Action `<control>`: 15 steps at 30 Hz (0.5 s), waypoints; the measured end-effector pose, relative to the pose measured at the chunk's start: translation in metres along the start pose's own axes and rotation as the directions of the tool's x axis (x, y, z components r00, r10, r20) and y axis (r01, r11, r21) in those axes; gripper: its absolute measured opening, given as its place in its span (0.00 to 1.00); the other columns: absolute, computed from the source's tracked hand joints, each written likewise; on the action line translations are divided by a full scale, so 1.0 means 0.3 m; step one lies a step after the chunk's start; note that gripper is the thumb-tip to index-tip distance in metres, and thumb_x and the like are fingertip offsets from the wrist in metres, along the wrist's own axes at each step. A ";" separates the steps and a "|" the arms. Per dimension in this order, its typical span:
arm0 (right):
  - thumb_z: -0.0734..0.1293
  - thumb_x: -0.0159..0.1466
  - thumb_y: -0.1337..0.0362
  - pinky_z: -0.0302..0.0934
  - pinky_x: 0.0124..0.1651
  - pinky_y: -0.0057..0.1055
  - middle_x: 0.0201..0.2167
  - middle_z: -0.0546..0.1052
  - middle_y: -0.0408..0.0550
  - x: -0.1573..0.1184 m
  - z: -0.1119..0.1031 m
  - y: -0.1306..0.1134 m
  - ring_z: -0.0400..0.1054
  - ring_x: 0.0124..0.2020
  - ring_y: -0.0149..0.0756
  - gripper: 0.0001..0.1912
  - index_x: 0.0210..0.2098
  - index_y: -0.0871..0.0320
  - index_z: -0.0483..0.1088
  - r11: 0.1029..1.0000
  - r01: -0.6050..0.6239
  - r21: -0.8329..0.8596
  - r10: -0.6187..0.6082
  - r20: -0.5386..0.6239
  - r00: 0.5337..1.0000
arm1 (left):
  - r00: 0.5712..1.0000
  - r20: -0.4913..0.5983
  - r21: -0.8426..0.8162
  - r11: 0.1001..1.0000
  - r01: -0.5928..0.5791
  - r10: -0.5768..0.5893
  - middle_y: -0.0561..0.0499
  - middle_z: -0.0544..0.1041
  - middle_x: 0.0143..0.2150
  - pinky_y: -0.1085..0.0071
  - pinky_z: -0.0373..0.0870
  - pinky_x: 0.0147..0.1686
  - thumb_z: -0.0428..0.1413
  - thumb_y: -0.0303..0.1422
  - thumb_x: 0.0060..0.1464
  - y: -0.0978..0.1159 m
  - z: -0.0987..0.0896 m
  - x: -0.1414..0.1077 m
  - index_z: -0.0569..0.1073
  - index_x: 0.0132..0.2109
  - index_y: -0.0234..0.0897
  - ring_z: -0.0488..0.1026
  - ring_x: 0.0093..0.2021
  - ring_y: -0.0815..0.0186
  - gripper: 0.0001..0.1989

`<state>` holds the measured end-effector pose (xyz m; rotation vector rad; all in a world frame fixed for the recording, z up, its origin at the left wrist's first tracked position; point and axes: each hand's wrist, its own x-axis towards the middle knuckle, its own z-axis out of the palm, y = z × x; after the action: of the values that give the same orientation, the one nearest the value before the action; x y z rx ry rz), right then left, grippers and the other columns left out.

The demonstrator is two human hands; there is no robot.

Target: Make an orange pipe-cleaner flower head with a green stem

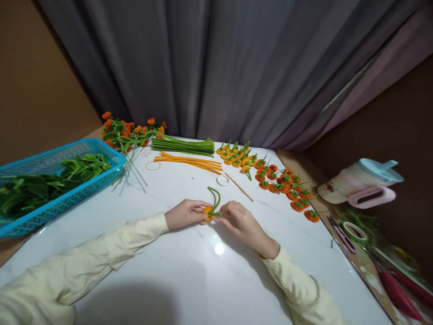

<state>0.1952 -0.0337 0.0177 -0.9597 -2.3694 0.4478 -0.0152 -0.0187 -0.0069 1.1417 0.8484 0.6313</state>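
Between the fingers of my left hand (186, 214) is a small yellow-orange fuzzy flower head (207, 212), low over the white tabletop. A green pipe cleaner (218, 196) rises from it and curves up to the left; a shorter green end points right. My right hand (242, 222) is closed beside the flower, its fingertips pinching at that short green end. Just beyond the hands lie a white ring (222, 181) and a thin wooden stick (239, 187).
Orange pipe cleaners (189, 161) and a green bundle (182, 146) lie farther back. Yellow flower heads (237, 155) and orange ones (282, 180) line the right. A blue basket (64, 198) of leaves stands left; a tumbler (358, 180), tape roll (354, 231) and pliers (399, 293) sit right.
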 end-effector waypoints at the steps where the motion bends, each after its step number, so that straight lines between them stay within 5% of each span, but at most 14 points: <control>1: 0.62 0.64 0.63 0.58 0.33 0.31 0.28 0.67 0.47 0.003 0.009 0.000 0.61 0.30 0.36 0.06 0.32 0.58 0.61 1.000 -0.003 0.004 0.002 0.010 1.000 | 1.000 -0.014 0.024 1.000 -0.011 0.011 0.42 0.78 0.41 0.67 0.72 0.42 0.60 0.31 0.45 -0.002 0.006 -0.001 0.69 0.51 0.28 0.75 0.41 0.61 0.24; 9: 0.57 0.66 0.68 0.55 0.33 0.30 0.29 0.68 0.48 0.006 0.031 -0.011 0.60 0.30 0.35 0.05 0.35 0.60 0.62 0.999 0.051 -0.012 -0.050 0.069 0.996 | 0.990 -0.007 0.229 0.964 -0.136 0.141 0.43 0.77 0.43 0.68 0.72 0.44 0.56 0.30 0.48 0.000 0.027 -0.012 0.69 0.52 0.29 0.74 0.44 0.61 0.22; 15: 0.53 0.65 0.73 0.52 0.31 0.30 0.27 0.67 0.49 0.008 0.025 -0.019 0.57 0.28 0.36 0.10 0.34 0.61 0.63 0.966 0.181 -0.182 -0.159 0.129 0.979 | 0.993 0.013 0.241 0.964 -0.117 0.117 0.42 0.77 0.43 0.70 0.75 0.39 0.54 0.33 0.51 -0.002 0.022 -0.012 0.69 0.52 0.27 0.75 0.41 0.61 0.22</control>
<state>0.1863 -0.0366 0.0154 -0.8220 -2.6104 0.2130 -0.0115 -0.0251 -0.0054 1.4202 0.8802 0.6381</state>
